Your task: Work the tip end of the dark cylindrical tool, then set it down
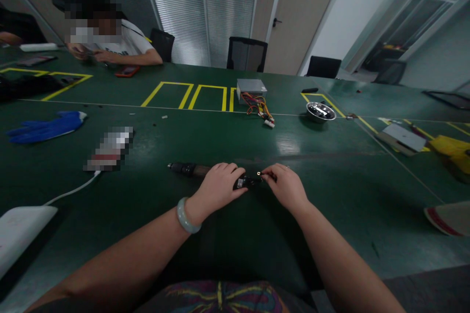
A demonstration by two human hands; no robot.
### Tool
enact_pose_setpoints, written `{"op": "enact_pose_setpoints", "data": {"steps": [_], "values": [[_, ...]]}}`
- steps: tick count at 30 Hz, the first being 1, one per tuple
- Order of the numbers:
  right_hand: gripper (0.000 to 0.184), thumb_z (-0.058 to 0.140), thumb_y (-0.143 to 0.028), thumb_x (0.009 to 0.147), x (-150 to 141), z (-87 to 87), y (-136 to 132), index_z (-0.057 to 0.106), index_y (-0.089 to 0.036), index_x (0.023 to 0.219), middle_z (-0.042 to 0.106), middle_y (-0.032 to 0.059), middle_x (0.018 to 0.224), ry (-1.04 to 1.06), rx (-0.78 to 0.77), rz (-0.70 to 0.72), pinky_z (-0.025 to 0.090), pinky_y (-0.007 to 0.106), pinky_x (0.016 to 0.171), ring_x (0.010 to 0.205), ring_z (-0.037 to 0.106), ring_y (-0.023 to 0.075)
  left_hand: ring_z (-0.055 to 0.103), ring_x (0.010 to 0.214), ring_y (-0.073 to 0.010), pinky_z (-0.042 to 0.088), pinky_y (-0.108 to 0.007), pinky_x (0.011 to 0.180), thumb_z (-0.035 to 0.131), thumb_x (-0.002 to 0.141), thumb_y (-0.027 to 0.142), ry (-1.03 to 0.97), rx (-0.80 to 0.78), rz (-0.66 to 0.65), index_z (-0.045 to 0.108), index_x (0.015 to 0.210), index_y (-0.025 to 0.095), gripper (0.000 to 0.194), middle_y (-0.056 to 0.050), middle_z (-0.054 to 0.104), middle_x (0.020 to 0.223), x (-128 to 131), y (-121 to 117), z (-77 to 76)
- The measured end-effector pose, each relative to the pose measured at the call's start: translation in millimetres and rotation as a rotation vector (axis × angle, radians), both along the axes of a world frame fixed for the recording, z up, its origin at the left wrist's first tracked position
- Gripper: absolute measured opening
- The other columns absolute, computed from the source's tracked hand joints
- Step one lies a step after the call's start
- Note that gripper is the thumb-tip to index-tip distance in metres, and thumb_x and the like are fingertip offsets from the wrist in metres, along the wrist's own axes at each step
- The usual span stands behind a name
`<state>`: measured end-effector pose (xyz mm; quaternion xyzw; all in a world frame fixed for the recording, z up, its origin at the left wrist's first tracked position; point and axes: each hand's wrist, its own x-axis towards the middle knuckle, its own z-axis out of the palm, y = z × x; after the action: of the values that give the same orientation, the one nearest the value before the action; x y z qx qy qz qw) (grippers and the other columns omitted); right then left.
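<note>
A dark, slim electric screwdriver [200,170] lies across the green table [205,142], its narrow tip pointing left. My left hand [221,183] wraps over its right part and steadies it on the table. At the tool's right end, my right hand [288,188] is closed in a pinch, thumb and forefinger together. Between those fingertips and the tool's end shows a tiny bright piece [259,173]; its kind is too small to make out. My left palm hides part of the screwdriver's body.
A power supply unit [251,89] with bundled wires and a metal bowl [321,112] stand further back. On the left lie a blue glove [47,127], a cabled phone [109,149] and a white device [22,230]. Across the table sits a person [113,44]. A cup [450,217] lies at right.
</note>
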<state>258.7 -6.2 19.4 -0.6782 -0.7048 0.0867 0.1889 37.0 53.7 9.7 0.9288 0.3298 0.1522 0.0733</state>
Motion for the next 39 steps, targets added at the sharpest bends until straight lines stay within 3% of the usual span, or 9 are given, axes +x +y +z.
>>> {"op": "enact_pose_setpoints", "data": {"steps": [3,8,12,17,23,32,39], "values": [[0.014,0.054,-0.025,0.091,1.4,-1.1,0.6,0.066,-0.022,0.097,0.066,0.0022,0.097,0.011,-0.012,-0.001,0.042,0.030,0.082,0.090,0.059,0.0160,0.055,0.097,-0.0225,0.044,-0.035,0.082,0.062,0.084,0.053,0.049,-0.011,-0.004,0.056,0.120,0.024,0.046,-0.006,0.059,0.105,-1.9,7.3,-2.7],[0.014,0.054,-0.025,0.091,-0.4,1.4,0.0,0.067,-0.022,0.096,0.066,0.0024,0.097,0.008,-0.036,0.017,0.042,0.029,0.080,0.089,0.059,0.0155,0.055,0.095,-0.0221,0.043,-0.034,0.082,0.065,0.082,0.052,0.085,-0.028,-0.028,0.058,0.119,0.025,0.047,-0.005,0.058,0.101,-4.0,13.9,-6.4],[0.012,0.056,-0.025,0.089,-3.1,3.9,-1.0,0.067,-0.022,0.094,0.066,0.0020,0.095,0.006,-0.055,0.071,0.042,0.028,0.077,0.084,0.060,0.0145,0.055,0.094,-0.0226,0.044,-0.034,0.080,0.066,0.081,0.049,0.090,-0.029,-0.004,0.059,0.116,0.023,0.044,-0.006,0.059,0.101,-5.1,7.4,-2.5],[0.010,0.058,-0.023,0.087,-3.1,3.1,-2.2,0.067,-0.022,0.093,0.066,0.0008,0.092,0.016,-0.064,0.107,0.042,0.027,0.075,0.081,0.059,0.0140,0.053,0.105,-0.0238,0.042,-0.039,0.092,0.068,0.082,0.034,0.001,0.003,-0.019,0.055,0.113,0.021,0.036,-0.006,0.058,0.112,7.7,-8.9,4.8],[0.008,0.060,-0.023,0.086,-3.5,5.1,-3.5,0.066,-0.022,0.091,0.065,0.0007,0.092,-0.041,-0.097,0.125,0.042,0.027,0.075,0.086,0.059,0.0151,0.054,0.093,-0.0197,0.044,-0.033,0.080,0.062,0.086,0.024,0.009,-0.029,-0.033,0.054,0.096,0.020,0.013,-0.003,0.057,0.099,25.1,-13.8,4.8],[0.005,0.060,-0.020,0.086,-8.8,9.4,-7.1,0.064,-0.022,0.087,0.065,-0.0007,0.090,-0.157,-0.031,0.172,0.040,0.027,0.077,0.087,0.057,0.0150,0.055,0.087,-0.0183,0.044,-0.033,0.078,0.058,0.088,0.023,-0.039,-0.025,-0.065,0.055,0.091,0.019,0.006,-0.002,0.056,0.092,21.9,-10.9,-0.4],[0.002,0.063,-0.023,0.085,-5.9,4.0,-6.5,0.065,-0.023,0.086,0.065,-0.0019,0.088,-0.133,-0.015,0.188,0.041,0.027,0.075,0.085,0.059,0.0148,0.056,0.086,-0.0182,0.045,-0.033,0.078,0.057,0.088,0.025,-0.056,-0.011,-0.083,0.055,0.089,0.019,0.007,-0.002,0.057,0.090,20.2,-10.4,-1.7]]}}
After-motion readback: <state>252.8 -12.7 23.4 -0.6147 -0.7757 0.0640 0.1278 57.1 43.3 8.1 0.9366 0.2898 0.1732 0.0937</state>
